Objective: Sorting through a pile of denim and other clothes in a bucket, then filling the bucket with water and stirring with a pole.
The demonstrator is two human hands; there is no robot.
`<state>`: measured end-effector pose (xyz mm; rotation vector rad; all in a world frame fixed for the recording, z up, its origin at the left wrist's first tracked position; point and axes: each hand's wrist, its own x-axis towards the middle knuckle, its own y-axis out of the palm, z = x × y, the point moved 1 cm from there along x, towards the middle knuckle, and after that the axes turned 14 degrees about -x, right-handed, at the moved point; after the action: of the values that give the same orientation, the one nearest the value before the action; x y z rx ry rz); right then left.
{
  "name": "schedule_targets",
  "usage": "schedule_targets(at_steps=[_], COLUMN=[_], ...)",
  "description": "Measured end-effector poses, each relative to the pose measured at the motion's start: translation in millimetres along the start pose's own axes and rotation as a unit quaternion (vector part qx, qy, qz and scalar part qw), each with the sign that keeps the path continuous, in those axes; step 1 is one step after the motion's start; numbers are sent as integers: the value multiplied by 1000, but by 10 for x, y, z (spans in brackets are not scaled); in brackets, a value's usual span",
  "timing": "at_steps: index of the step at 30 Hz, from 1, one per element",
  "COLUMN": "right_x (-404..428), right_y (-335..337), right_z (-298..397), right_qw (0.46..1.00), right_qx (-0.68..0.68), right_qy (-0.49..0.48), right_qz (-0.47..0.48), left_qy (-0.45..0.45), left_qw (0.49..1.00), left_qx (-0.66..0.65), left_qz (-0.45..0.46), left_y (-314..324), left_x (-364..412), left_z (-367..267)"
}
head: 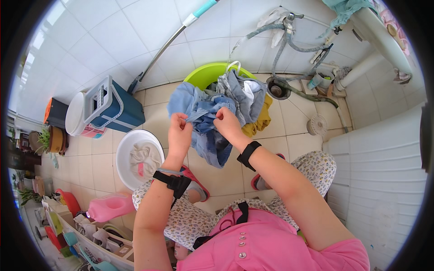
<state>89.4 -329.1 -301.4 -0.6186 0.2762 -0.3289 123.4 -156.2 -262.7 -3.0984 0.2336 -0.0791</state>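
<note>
Both hands grip a light blue garment (203,110) in front of me. My left hand (180,130) pinches it on the left side and my right hand (228,123) pinches it on the right, fingers closed. Below them hangs darker blue denim cloth (212,147). Behind, a lime green basin (200,73) is heaped with clothes, among them a grey garment (249,101), a white piece (251,88) and a mustard yellow one (259,118) hanging over its side. Water runs from a grey hose (262,30) towards the basin. How far the blue garment reaches into the pile is hidden.
A white basin (122,162) with pale cloth in it stands left, beside a blue bucket (127,108) and a lidded white tub (75,113). A pink bottle (110,206) lies lower left. A floor drain (277,89) is right of the pile; a mop pole (166,45) leans on the tiles.
</note>
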Motion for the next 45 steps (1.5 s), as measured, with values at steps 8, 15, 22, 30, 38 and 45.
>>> schedule_targets(at_steps=[8,15,22,30,38,45], right_x=[-213,-100,-92,21,150,345], right_y=[42,-77,-335,-449,-209,-447], right_z=[183,192,133,519,-15,314], right_qw=[907,900,927,931,911,846], right_qx=[-303,-389,-305,186,214,462], right_qy=[-289,-186,-215,-193,287,162], right_qz=[36,62,40,250,205,209], left_qy=[78,111,140,116,-132,-35], left_qw=[990,976,962,973,985,991], left_qx=[84,167,215,146,-77,-118], left_qz=[78,87,99,138,79,58], left_y=[12,14,101,172,46,69], left_x=[20,61,24,9,30,71], left_z=[-41,-10,-67,45,-114,-231])
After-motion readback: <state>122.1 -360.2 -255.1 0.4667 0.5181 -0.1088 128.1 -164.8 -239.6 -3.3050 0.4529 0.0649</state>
